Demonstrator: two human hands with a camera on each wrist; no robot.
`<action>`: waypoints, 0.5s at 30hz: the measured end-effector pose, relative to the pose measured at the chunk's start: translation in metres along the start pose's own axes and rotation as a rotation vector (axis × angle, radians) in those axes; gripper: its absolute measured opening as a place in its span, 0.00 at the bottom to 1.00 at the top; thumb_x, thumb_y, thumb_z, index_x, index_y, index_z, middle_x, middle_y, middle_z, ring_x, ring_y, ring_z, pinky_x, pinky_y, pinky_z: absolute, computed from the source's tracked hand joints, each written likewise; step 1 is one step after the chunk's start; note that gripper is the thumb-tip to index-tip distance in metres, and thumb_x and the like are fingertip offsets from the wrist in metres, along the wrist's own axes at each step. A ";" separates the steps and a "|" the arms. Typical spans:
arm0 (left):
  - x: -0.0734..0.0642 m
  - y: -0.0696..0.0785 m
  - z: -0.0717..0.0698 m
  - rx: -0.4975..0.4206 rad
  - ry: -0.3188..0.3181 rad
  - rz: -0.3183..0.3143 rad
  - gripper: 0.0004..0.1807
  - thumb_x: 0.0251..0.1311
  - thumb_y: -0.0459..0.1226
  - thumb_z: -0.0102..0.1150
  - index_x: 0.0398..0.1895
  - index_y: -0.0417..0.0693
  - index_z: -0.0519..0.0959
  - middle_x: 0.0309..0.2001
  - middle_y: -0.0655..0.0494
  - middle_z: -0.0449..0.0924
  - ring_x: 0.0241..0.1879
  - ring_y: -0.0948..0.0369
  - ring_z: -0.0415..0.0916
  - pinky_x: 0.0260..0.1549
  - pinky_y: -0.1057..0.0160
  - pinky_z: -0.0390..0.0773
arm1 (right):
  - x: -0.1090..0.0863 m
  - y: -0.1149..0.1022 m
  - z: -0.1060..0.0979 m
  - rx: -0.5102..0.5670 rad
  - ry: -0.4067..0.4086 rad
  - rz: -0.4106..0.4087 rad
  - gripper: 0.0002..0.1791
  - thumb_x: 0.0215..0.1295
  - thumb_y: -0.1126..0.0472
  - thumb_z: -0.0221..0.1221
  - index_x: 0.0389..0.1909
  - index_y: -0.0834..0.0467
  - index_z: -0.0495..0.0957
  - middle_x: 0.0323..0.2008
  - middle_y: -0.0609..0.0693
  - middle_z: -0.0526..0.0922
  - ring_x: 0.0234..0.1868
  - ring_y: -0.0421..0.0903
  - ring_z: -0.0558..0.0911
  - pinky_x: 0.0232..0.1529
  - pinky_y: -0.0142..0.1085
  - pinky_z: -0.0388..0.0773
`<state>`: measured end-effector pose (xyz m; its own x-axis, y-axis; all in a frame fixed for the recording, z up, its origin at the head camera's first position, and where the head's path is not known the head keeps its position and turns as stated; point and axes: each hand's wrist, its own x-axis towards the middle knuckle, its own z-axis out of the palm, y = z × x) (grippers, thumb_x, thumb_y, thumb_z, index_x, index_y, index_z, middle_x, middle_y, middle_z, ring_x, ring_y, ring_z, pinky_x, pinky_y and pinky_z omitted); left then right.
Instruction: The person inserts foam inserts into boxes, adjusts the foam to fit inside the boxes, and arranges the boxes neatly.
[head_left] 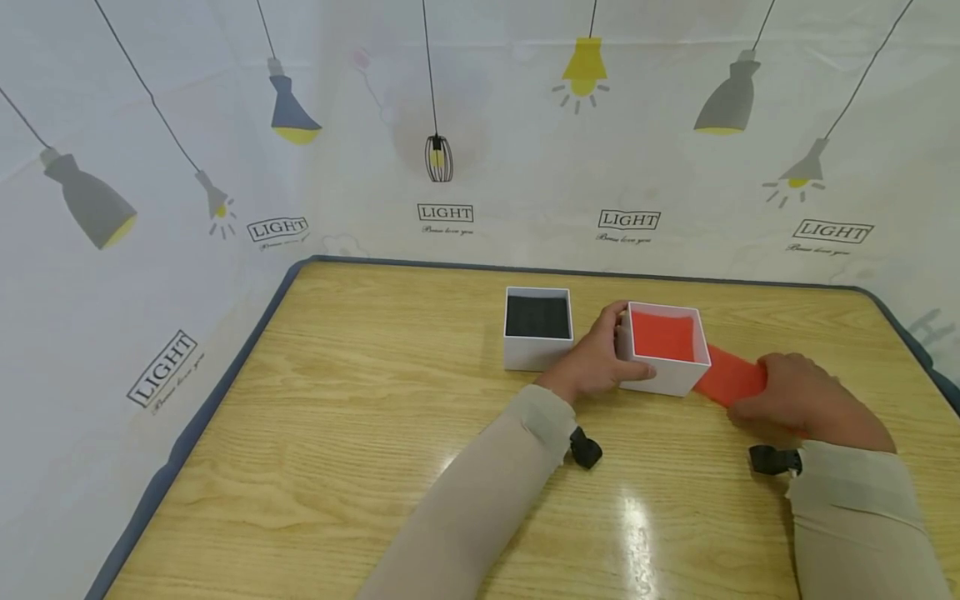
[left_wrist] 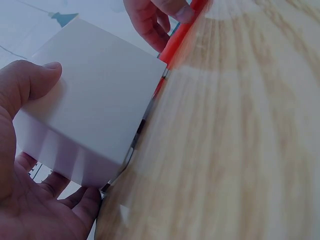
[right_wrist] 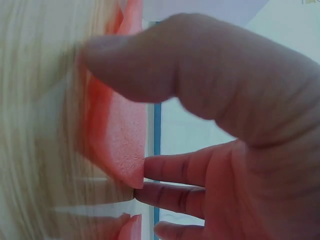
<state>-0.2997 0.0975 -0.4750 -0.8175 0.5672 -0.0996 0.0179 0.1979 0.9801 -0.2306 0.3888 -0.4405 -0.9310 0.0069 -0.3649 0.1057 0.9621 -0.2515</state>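
A white square box (head_left: 658,381) stands on the table with a red lining or sheet (head_left: 663,337) inside. My left hand (head_left: 592,362) grips it from the left, thumb across the front wall and fingers round the far side; the left wrist view shows the same box (left_wrist: 100,95) in that grip. To its right lies a flat red sheet (head_left: 731,377), its near end reaching the box's right side. My right hand (head_left: 806,396) holds its outer end between thumb and fingers. In the right wrist view the red sheet (right_wrist: 122,130) looks soft and slightly bent; its exact material is unclear.
Just left of my left hand stands a second white box (head_left: 525,352) with black material (head_left: 537,317) inside. Another bit of red (right_wrist: 131,229) shows low in the right wrist view. The wood-grain table (head_left: 337,417) has a dark edge and meets a lamp-printed wall covering (head_left: 510,125).
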 end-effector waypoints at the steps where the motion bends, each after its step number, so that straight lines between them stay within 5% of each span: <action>1: 0.000 0.000 0.000 -0.001 -0.001 0.000 0.57 0.59 0.38 0.77 0.84 0.64 0.49 0.67 0.63 0.67 0.60 0.65 0.66 0.61 0.62 0.73 | 0.000 0.000 0.000 -0.006 -0.002 -0.002 0.50 0.46 0.43 0.76 0.56 0.79 0.69 0.41 0.67 0.78 0.40 0.62 0.76 0.33 0.50 0.78; 6: 0.000 0.001 0.000 -0.011 0.000 0.000 0.57 0.58 0.38 0.78 0.84 0.64 0.49 0.67 0.64 0.67 0.60 0.66 0.66 0.61 0.62 0.73 | -0.001 -0.001 0.000 -0.027 -0.003 -0.018 0.57 0.45 0.40 0.78 0.59 0.82 0.67 0.44 0.71 0.76 0.43 0.65 0.75 0.34 0.51 0.80; 15: 0.001 0.001 0.000 -0.002 -0.003 -0.010 0.57 0.58 0.38 0.77 0.84 0.65 0.49 0.67 0.64 0.67 0.60 0.65 0.65 0.64 0.60 0.72 | -0.002 -0.003 -0.004 0.053 0.001 0.000 0.44 0.48 0.49 0.74 0.54 0.78 0.69 0.39 0.63 0.80 0.38 0.58 0.77 0.32 0.44 0.76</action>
<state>-0.3002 0.0978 -0.4741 -0.8160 0.5675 -0.1097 0.0088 0.2020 0.9793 -0.2302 0.3872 -0.4358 -0.9315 0.0069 -0.3636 0.1238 0.9461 -0.2992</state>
